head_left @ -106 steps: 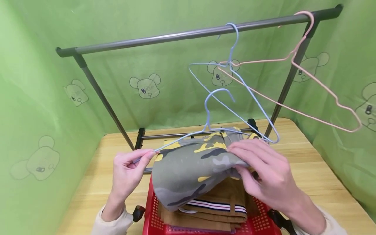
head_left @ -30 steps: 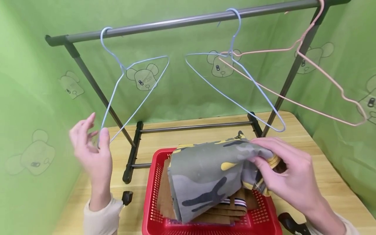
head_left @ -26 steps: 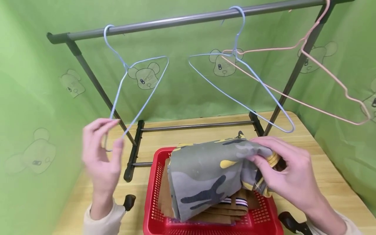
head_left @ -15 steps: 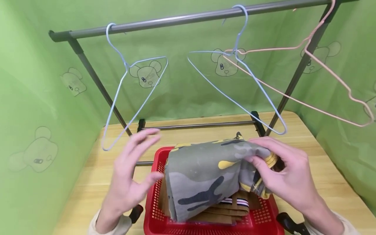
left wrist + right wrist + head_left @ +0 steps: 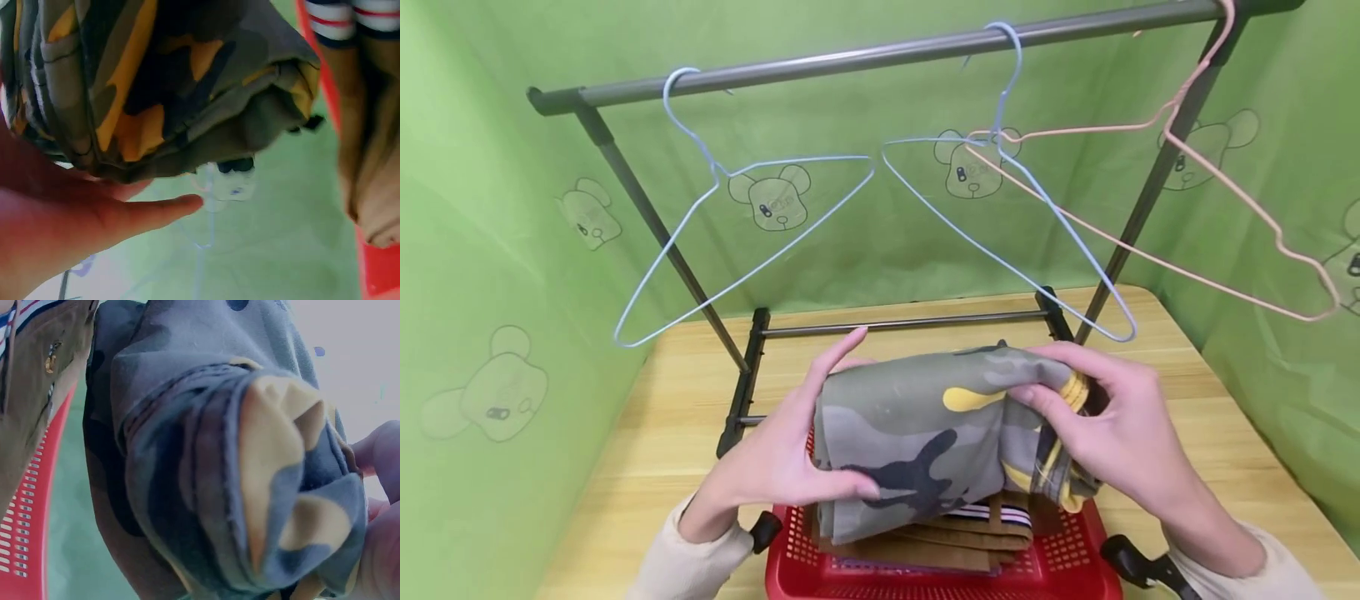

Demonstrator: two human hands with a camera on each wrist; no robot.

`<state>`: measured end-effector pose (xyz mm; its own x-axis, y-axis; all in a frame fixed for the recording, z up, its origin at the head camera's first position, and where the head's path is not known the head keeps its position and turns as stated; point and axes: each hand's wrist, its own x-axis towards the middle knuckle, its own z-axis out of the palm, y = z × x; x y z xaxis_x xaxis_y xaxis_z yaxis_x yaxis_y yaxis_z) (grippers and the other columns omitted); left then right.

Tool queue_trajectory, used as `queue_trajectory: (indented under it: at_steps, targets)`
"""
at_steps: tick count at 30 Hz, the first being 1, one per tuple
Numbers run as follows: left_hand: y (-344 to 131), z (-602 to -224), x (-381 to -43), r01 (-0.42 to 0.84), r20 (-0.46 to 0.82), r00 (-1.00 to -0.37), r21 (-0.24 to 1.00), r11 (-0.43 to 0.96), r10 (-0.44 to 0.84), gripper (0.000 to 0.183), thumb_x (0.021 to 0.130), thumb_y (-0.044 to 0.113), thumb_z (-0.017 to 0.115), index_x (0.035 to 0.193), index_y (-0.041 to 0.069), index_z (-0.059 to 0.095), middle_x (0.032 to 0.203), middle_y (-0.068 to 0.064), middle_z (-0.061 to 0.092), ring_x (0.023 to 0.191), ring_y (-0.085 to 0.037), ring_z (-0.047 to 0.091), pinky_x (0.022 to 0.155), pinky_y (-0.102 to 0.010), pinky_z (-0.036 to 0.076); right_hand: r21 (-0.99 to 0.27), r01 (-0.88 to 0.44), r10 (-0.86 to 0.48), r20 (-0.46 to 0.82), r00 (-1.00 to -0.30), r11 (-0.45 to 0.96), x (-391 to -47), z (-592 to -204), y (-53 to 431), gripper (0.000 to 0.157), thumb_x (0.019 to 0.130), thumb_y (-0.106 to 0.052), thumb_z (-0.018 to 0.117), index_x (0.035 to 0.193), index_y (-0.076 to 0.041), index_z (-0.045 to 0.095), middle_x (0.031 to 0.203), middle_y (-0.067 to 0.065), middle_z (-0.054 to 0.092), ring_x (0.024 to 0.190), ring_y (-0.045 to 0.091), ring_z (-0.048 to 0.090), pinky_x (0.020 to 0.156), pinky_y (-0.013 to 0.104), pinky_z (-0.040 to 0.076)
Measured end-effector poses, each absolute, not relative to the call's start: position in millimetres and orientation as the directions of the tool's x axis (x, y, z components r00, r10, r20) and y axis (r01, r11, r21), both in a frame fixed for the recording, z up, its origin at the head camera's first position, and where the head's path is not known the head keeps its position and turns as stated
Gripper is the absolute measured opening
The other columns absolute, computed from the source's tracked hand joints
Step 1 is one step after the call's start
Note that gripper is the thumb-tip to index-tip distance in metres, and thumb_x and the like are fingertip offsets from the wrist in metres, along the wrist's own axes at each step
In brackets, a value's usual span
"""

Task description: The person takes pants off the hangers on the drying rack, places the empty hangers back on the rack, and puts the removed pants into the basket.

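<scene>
A folded camouflage garment (image 5: 917,433) in grey, green and yellow is held up over the red basket (image 5: 778,575). My right hand (image 5: 1120,425) pinches its right end between thumb and fingers, where a yellow stitched fold bunches up. Around the left end comes my left hand (image 5: 782,450), its thumb stretched across the front and its index finger pointing up behind the top edge. In the left wrist view, the straight left thumb (image 5: 169,209) lies just apart from the cloth. The right wrist view shows the garment's rolled layers (image 5: 219,462) close up.
On the rack's rail (image 5: 850,60) hang two blue hangers, one on the left (image 5: 745,275) and one right of middle (image 5: 1060,217), plus a pink hanger (image 5: 1262,208) farther right. Brown clothing with a striped band (image 5: 955,550) lies in the basket, on a wooden table (image 5: 625,467).
The left hand, which earlier held a blue hanger over the garment, has left that hanger on the rail's left part and moved right to the garment. The right hand keeps its grip.
</scene>
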<state>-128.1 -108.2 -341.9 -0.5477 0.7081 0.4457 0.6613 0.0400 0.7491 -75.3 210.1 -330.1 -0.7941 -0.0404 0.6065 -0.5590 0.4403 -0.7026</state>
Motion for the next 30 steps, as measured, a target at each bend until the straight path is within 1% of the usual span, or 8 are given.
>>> queue_trajectory:
  at_steps: [4,9,14,17,22,26,28,30]
  targets:
    - [-105,-347,-134,0.559,0.376,-0.637,0.826,0.068,0.674,0.113,0.081,0.009,0.088,0.164,0.023,0.012,0.138,-0.006,0.054,0.116,-0.022,0.064,0.099,-0.038,0.054,-0.742,-0.491,-0.040,0.534,-0.845,0.457,-76,-329,209,0.040,0.073,0.014,0.084,0.108,-0.004,0.077,0.088,-0.006,0.075,0.057,0.005,0.059,0.049,0.018,0.047]
    - [-105,-347,-134,0.544,0.374,-0.678,0.834,0.091,0.633,0.103,0.085,0.003,0.083,0.163,0.028,0.020,0.125,-0.004,0.061,0.110,-0.021,0.065,0.096,-0.037,0.054,-0.772,-0.449,-0.073,0.469,-0.880,0.451,-81,-326,212,0.036,0.076,0.007,0.086,0.108,-0.007,0.077,0.093,-0.005,0.075,0.068,0.008,0.064,0.059,0.018,0.052]
    - [-106,-345,-132,0.527,0.408,-0.701,0.849,0.039,0.585,0.091,0.087,-0.002,0.079,0.159,0.023,0.030,0.119,-0.006,0.061,0.103,-0.024,0.066,0.090,-0.036,0.056,-0.782,-0.407,-0.120,0.400,-0.909,0.472,-86,-322,217,0.034,0.080,-0.003,0.087,0.110,-0.016,0.077,0.094,-0.003,0.074,0.068,0.010,0.062,0.059,0.020,0.051]
    - [-107,-344,-133,0.507,0.418,-0.719,0.862,0.007,0.555,0.084,0.087,-0.007,0.077,0.155,0.021,0.037,0.116,-0.007,0.061,0.101,-0.026,0.065,0.087,-0.036,0.056,-0.779,-0.392,-0.154,0.366,-0.918,0.489,-88,-322,221,0.035,0.083,-0.008,0.086,0.115,-0.019,0.076,0.101,-0.004,0.074,0.075,0.011,0.065,0.064,0.020,0.053]
    - [-108,-343,-135,0.460,0.409,-0.741,0.887,-0.041,0.532,0.074,0.087,-0.011,0.074,0.149,0.015,0.043,0.117,-0.010,0.062,0.101,-0.028,0.065,0.086,-0.035,0.056,-0.812,-0.381,-0.275,0.281,-0.919,0.443,-92,-327,232,0.049,0.086,-0.008,0.082,0.131,-0.021,0.067,0.107,0.002,0.071,0.085,0.015,0.068,0.070,0.026,0.057]
    - [-112,-342,-137,0.391,0.359,-0.779,0.919,-0.050,0.515,0.068,0.089,-0.010,0.072,0.146,0.014,0.045,0.117,-0.012,0.064,0.102,-0.028,0.066,0.086,-0.035,0.056,-0.842,-0.358,-0.413,0.181,-0.893,0.404,-96,-336,245,0.073,0.084,-0.010,0.081,0.148,-0.025,0.050,0.124,0.002,0.064,0.108,0.015,0.063,0.090,0.024,0.052]
    - [-114,-341,-138,0.347,0.319,-0.799,0.937,-0.043,0.509,0.065,0.091,-0.007,0.072,0.146,0.015,0.045,0.118,-0.012,0.065,0.104,-0.028,0.066,0.087,-0.035,0.056,-0.853,-0.346,-0.451,0.150,-0.880,0.391,-98,-340,248,0.077,0.084,-0.010,0.081,0.151,-0.026,0.045,0.131,0.001,0.061,0.117,0.015,0.059,0.096,0.022,0.048]
    - [-116,-341,-139,0.290,0.270,-0.816,0.956,-0.042,0.511,0.064,0.092,-0.004,0.072,0.146,0.016,0.045,0.119,-0.013,0.065,0.105,-0.029,0.067,0.088,-0.036,0.057,-0.870,-0.319,-0.465,0.121,-0.877,0.375,-98,-341,246,0.072,0.088,-0.010,0.078,0.150,-0.026,0.046,0.134,-0.001,0.060,0.121,0.015,0.058,0.099,0.021,0.046]
